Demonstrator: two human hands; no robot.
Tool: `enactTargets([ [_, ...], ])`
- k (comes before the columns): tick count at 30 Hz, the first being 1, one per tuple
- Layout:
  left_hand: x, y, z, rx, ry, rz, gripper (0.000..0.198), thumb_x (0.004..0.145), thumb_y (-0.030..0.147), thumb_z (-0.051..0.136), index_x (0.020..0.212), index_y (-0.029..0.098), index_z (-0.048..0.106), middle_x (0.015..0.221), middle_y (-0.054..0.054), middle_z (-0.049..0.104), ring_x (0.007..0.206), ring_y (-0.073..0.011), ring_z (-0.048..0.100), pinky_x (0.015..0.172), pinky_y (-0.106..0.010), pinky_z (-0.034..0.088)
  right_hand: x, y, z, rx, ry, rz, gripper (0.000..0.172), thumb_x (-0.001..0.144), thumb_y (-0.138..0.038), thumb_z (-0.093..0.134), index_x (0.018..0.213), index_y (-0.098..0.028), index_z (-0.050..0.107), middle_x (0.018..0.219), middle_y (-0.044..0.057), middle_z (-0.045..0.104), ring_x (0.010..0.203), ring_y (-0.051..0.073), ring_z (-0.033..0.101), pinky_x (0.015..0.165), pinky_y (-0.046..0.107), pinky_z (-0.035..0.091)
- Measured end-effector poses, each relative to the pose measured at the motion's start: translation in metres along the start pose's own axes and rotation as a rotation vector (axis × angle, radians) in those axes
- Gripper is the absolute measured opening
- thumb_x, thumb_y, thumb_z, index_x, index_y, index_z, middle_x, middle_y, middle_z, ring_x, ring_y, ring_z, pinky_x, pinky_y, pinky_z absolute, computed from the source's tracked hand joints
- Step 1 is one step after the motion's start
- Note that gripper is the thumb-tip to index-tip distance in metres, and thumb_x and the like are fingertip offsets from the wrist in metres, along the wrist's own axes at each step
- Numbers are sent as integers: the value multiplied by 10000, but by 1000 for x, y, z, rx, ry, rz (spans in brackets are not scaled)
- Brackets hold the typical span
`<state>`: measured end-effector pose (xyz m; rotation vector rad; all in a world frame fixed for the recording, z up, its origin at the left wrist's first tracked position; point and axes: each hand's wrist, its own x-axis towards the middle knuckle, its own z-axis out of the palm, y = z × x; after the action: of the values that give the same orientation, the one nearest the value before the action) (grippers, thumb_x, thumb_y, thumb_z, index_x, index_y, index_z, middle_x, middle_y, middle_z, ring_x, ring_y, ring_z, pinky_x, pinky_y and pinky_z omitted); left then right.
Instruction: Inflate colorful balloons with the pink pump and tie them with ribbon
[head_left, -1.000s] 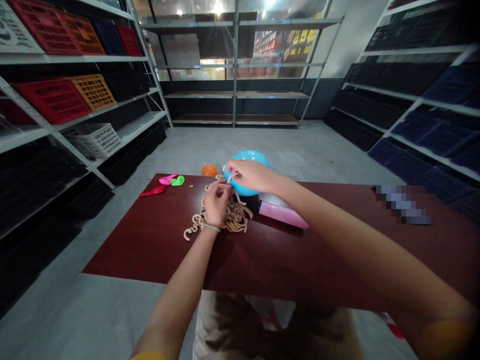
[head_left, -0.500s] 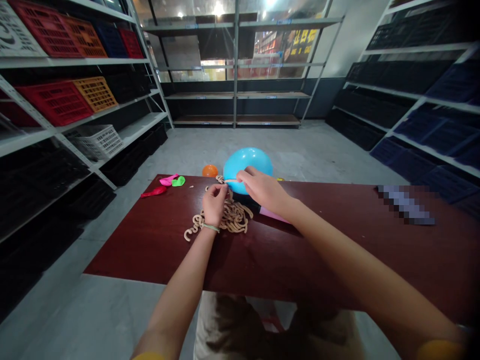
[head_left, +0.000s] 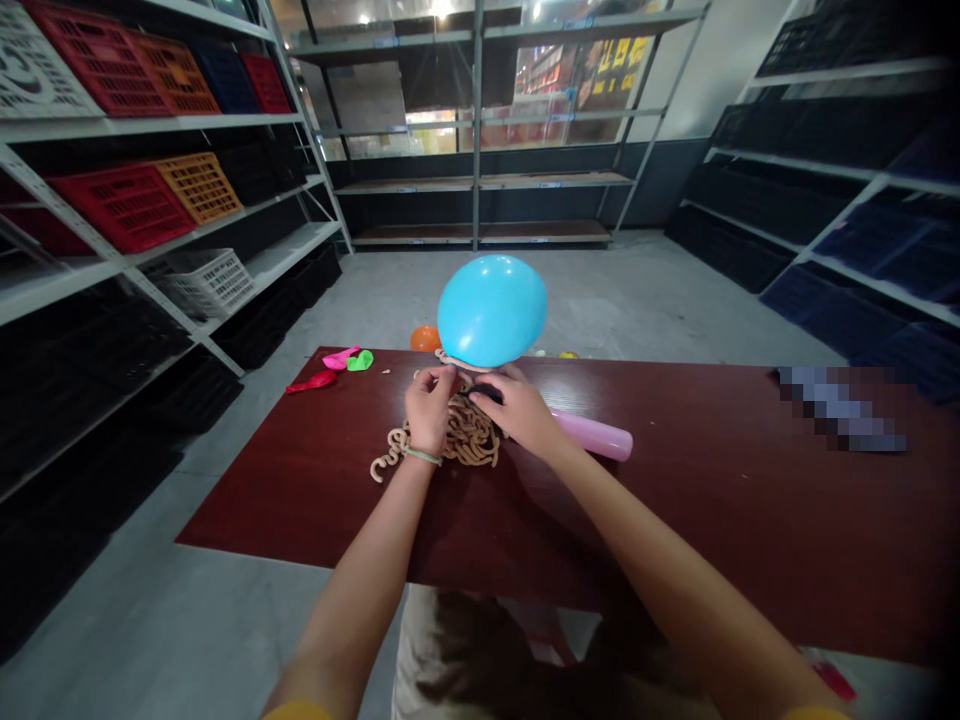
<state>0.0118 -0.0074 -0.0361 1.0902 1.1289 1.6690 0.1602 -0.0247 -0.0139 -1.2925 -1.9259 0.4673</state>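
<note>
Blue and glossy, a round balloon (head_left: 493, 310) sits just above and beyond the fingers, and from where I stand it seems to rest on their tips or just over them. The left fingers (head_left: 441, 378) are pinched together beneath it; I can't see what lies between them. The right fingers (head_left: 510, 386) curl in front of the black end of a pink cylinder (head_left: 596, 436), though I cannot tell whether they grip it. Below the left fingers lies a heap of tan, wormlike strands (head_left: 471, 440).

Under all this spreads a dark red-brown desk (head_left: 315, 500), its surface shiny beyond the right fingers. Out past the left fingers lie limp pink (head_left: 341, 357), green (head_left: 361, 361) and red (head_left: 311, 383) balloons. Farther off come grey floor (head_left: 615, 290), a rack (head_left: 551, 181) straight ahead, and crate-filled shelving (head_left: 150, 125) to the left.

Half a second ago the right fingers were drawing out a tan strand in front of the balloon; now they are lower, and the balloon stands higher, with more of the pink cylinder showing.

Yellow characters (head_left: 619, 60) shine far beyond the fingers, behind the rack, too blurred to read. Small labels (head_left: 551, 184) along its shelf edges are illegible too.
</note>
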Motion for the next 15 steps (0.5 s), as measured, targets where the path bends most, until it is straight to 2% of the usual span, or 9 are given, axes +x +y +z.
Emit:
enactTargets([
  [2,-1,0,-1,75,-25,41,251,821,416,660,789,167,677,772,-29,698,736,-152,652,760,-292,526,1,5,9,25,8,33,270,840,-378,657,1071,-244,692,1145,96,596,1058,232,586,964,416,441],
  [4,-1,1,-1,157,-34,81,246,835,409,647,791,170,686,780,-29,700,744,-152,644,752,-280,507,2,8,15,52,30,53,242,846,-378,647,1040,-246,708,1123,93,611,1060,232,587,952,409,445],
  [7,-1,2,-3,255,-8,107,231,838,398,647,799,175,698,781,-26,699,741,-153,627,733,-270,481,5,7,15,65,73,63,175,883,-339,576,917,-238,715,1025,65,627,942,200,603,862,366,463],
  [11,0,4,-5,342,30,137,218,846,384,635,786,183,696,774,-22,702,736,-160,627,724,-272,473,2,1,-2,31,76,-17,123,850,-257,548,813,-212,656,945,37,587,792,156,565,738,304,442],
  [15,-4,5,-2,421,31,157,217,861,384,617,795,194,699,749,-17,708,712,-167,660,693,-268,480,-8,5,-20,-64,135,-156,129,840,-197,502,738,-216,579,848,33,533,829,177,537,764,309,429],
])
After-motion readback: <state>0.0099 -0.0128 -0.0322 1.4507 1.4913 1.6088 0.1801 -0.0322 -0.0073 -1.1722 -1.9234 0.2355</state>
